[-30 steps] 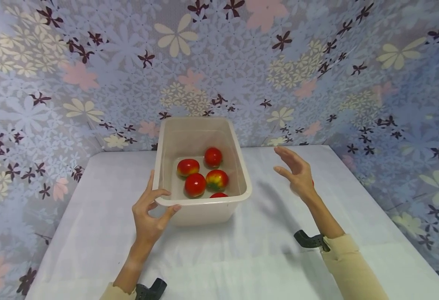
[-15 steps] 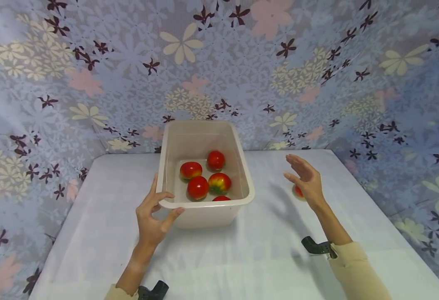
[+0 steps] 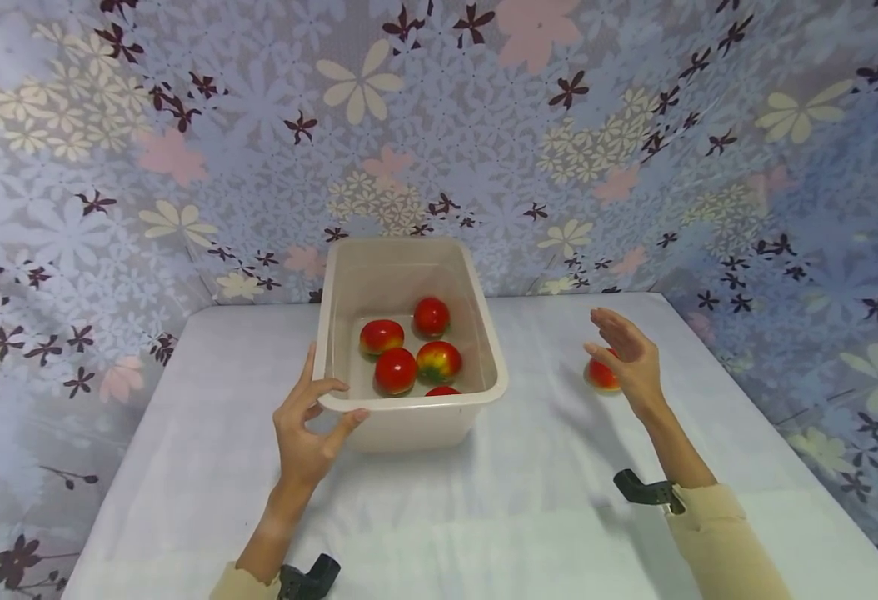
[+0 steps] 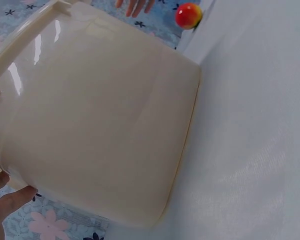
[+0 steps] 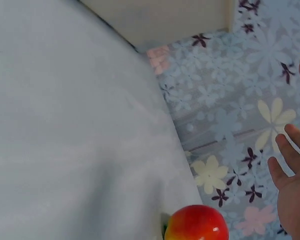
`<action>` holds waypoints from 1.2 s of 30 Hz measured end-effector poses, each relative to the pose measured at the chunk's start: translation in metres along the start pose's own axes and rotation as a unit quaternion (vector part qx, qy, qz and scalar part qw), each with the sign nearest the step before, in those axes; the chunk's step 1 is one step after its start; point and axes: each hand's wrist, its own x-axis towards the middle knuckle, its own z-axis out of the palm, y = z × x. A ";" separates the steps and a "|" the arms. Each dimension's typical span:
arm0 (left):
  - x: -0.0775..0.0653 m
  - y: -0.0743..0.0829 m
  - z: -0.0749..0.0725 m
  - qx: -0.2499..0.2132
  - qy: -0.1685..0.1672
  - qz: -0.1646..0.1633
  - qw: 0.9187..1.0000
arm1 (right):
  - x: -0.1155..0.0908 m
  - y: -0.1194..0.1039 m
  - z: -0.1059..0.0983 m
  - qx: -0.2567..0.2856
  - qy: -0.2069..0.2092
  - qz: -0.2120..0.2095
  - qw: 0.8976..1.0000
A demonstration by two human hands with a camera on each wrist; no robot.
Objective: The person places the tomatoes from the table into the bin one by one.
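Note:
A cream plastic bin stands on the white-covered table, with several glossy red-and-yellow fruits inside, apple-like in look. At its near left corner, my left hand pinches the rim, thumb in front and fingers along the side. The left wrist view shows the bin's outer wall with fingertips at its edge. One more red-and-yellow fruit lies on the table right of the bin. My right hand hovers over that fruit, fingers extended and holding nothing, partly hiding it in the head view. In the right wrist view the fruit is below the hand.
The white cloth covers the table around the bin. A flower-patterned curtain hangs behind and along both sides. Dark wrist mounts sit at both sleeves.
My right hand has moved right, away from the bin, so the loose fruit on the table shows more. The left hand keeps its hold on the rim. The head view shifted slightly.

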 end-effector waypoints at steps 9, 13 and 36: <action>-0.008 -0.006 0.000 0.006 0.000 0.001 1.000 | -0.004 0.010 -0.013 0.035 0.040 -0.017 0.998; -0.009 -0.006 -0.001 0.003 0.002 0.007 1.000 | -0.007 0.014 -0.019 0.027 0.054 -0.009 0.998; -0.006 -0.008 0.000 0.021 0.004 0.017 1.000 | -0.028 0.044 -0.043 -0.077 0.134 0.150 0.977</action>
